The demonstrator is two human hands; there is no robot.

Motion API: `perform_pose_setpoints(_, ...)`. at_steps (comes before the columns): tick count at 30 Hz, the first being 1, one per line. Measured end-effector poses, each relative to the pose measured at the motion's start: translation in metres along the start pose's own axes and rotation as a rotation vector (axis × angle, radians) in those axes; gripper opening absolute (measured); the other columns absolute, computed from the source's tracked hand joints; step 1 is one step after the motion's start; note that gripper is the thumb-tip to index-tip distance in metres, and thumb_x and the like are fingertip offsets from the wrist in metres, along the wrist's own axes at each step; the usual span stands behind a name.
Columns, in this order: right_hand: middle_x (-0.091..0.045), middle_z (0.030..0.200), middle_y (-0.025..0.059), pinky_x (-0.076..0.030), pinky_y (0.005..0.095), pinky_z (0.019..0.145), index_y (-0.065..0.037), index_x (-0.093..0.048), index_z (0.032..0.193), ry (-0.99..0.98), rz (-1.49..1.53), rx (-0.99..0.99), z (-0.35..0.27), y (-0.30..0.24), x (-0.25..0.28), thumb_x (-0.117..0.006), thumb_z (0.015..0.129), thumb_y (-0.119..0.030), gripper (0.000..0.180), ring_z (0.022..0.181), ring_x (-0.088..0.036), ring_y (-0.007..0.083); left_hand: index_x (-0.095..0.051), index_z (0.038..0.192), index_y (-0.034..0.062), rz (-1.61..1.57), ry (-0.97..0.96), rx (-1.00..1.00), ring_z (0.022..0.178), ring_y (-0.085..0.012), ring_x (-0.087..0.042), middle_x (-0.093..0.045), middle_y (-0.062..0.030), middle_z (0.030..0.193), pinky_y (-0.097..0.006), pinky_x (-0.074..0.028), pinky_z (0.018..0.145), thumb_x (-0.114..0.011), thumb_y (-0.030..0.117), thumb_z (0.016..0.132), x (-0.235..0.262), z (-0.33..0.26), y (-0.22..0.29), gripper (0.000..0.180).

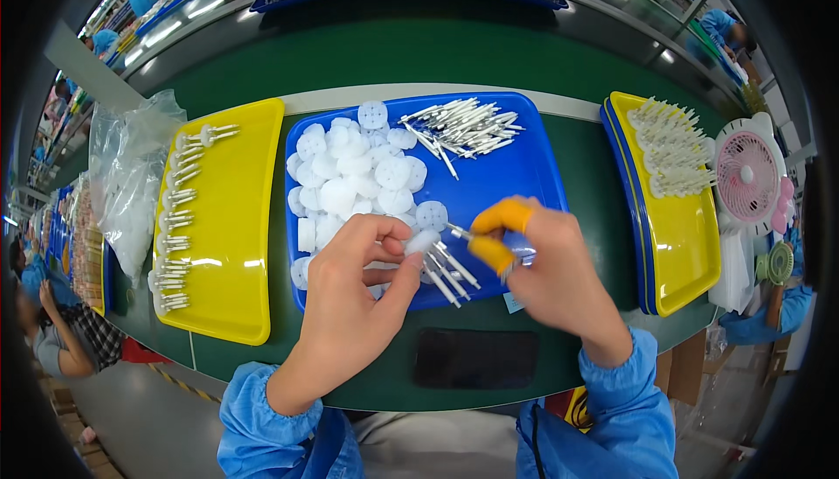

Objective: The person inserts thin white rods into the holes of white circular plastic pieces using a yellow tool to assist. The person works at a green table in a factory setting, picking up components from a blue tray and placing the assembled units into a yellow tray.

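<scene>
My left hand pinches a round white plastic disc between thumb and fingers, over the near part of a blue tray. Several thin metal rods stick out of the disc toward the near right. Yellow covers wrap the thumb and forefinger of my right hand, which is closed around a slim metal rod whose tip is close to the disc. Loose white discs are heaped in the tray's left half. A pile of white-and-silver rods lies at its far right.
Left, a yellow tray holds a row of discs fitted with rods; a clear plastic bag lies beyond. Right, another yellow tray holds similar pieces, beside a pink fan. A black phone lies near me.
</scene>
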State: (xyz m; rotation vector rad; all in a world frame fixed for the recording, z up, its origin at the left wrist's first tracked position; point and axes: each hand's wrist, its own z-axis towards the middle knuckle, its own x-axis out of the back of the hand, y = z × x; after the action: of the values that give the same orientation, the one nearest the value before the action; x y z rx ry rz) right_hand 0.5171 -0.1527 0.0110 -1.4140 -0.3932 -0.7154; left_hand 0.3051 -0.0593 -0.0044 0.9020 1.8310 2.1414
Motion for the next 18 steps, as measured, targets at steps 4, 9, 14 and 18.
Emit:
perform_pose_setpoints(4, -0.072, 0.102, 0.0202, -0.050, 0.0461, 0.084, 0.004, -0.075, 0.121, -0.078, 0.074, 0.191, -0.010, -0.005, -0.008, -0.068, 0.078, 0.011, 0.044, 0.095, -0.066, 0.0399, -0.069, 0.109, -0.0016, 0.025, -0.028, -0.015, 0.094, -0.0111, -0.075, -0.072, -0.0049, 0.099, -0.027, -0.064, 0.076, -0.075, -0.003, 0.097, -0.002, 0.000, -0.002, 0.014)
perform_pose_setpoints(9, -0.070, 0.100, 0.0203, -0.052, 0.0448, 0.080, 0.004, -0.076, 0.124, -0.068, 0.191, 0.075, -0.016, 0.000, -0.022, -0.066, 0.075, 0.013, 0.050, 0.094, -0.066, 0.0401, -0.070, 0.113, -0.0014, -0.007, -0.066, 0.038, 0.098, -0.0103, -0.072, -0.072, -0.0048, 0.105, -0.026, -0.063, 0.079, -0.075, -0.005, 0.097, -0.006, -0.001, -0.001, 0.017)
perform_pose_setpoints(14, -0.068, 0.097, 0.0194, -0.051, 0.0455, 0.079, 0.003, -0.076, 0.124, -0.017, 0.291, 0.027, -0.016, -0.002, -0.021, -0.067, 0.076, 0.013, 0.051, 0.092, -0.065, 0.0398, -0.071, 0.115, -0.0014, -0.087, -0.110, 0.049, 0.100, -0.0101, -0.070, -0.071, -0.0044, 0.109, -0.025, -0.063, 0.080, -0.075, -0.005, 0.098, -0.002, 0.002, -0.002, 0.019)
perform_pose_setpoints(18, -0.067, 0.097, 0.0177, -0.049, 0.0451, 0.080, 0.004, -0.076, 0.122, 0.001, 0.138, 0.149, -0.016, 0.000, -0.015, -0.068, 0.074, 0.013, 0.050, 0.090, -0.063, 0.0378, -0.070, 0.114, -0.0017, -0.088, -0.098, 0.059, 0.100, -0.0105, -0.071, -0.071, -0.0038, 0.108, -0.026, -0.063, 0.081, -0.076, -0.005, 0.098, -0.002, 0.003, -0.004, 0.018)
